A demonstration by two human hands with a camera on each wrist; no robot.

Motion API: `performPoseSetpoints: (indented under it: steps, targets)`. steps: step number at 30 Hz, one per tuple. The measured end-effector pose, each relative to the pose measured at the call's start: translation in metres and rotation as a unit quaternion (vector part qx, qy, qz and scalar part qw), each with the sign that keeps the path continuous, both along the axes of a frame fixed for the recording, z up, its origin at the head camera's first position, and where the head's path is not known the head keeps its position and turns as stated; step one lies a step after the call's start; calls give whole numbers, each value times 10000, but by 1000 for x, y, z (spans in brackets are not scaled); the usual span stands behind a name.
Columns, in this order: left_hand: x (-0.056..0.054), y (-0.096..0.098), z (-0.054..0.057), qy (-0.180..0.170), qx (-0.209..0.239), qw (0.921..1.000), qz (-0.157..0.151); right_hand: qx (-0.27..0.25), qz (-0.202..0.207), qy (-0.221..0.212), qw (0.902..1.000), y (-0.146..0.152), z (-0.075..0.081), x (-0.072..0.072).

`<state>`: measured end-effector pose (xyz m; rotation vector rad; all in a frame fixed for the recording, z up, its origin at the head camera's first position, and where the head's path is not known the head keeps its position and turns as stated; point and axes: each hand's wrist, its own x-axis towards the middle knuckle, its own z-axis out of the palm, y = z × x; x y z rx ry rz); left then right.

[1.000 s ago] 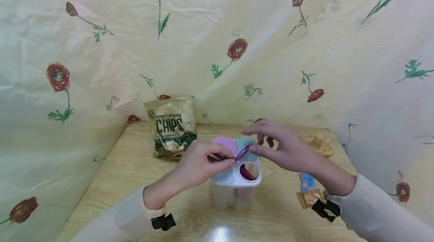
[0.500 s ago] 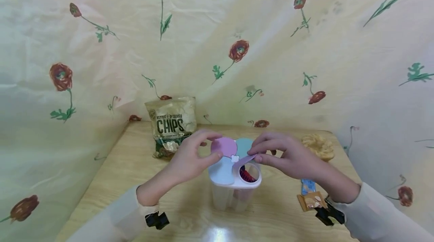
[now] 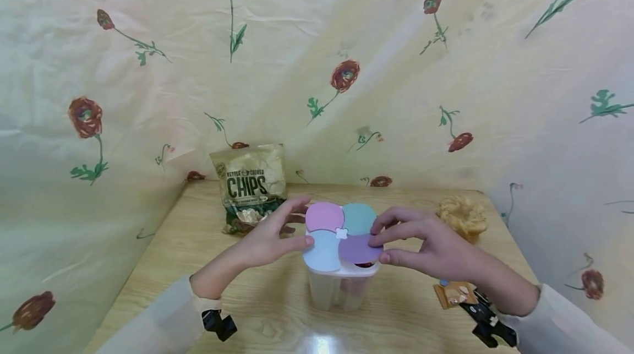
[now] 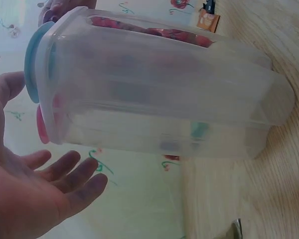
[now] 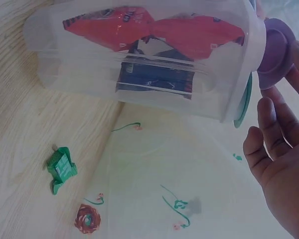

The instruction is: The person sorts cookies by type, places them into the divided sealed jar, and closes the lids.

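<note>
Container upright near centre, now almost covered at near right; closing seems nearly done, pressing down perhaps left. Right hand resting fingertips on purple lid, thumb apart. Left hand spread, thumb now at pale-blue lid, not pink lid. Purple lid raised half second ago, now lowered; red wrapper peeking.

A chips bag stands before flower-printed cloth.
</note>
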<state>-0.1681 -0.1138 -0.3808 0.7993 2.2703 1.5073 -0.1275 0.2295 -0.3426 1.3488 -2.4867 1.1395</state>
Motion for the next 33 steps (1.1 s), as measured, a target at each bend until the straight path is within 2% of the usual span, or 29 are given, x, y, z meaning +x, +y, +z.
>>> performPoseSetpoints:
  steps: [4,12,17,21,27,33]
  targets:
    - [-1,-1,-3,-76,151,9998,-108,92,-103,-97,9999,2,-2,4]
    - [-1,-1,-6,-161,346,9991,-186,123,-324,15,9994,-3,-10,11]
    - [0,-2,-7,-143,376,9988,-287,23,-683,220,9974,-10,-12,14]
    - [1,-3,-8,-239,399,9981,-415,154,-1109,205,9935,-15,-12,16]
    - [3,-3,-7,-250,367,9978,-494,611,-1855,-372,9800,-17,-7,15]
    - [5,-2,-7,-234,440,9976,-477,710,-1785,-1072,9755,-16,-4,13]
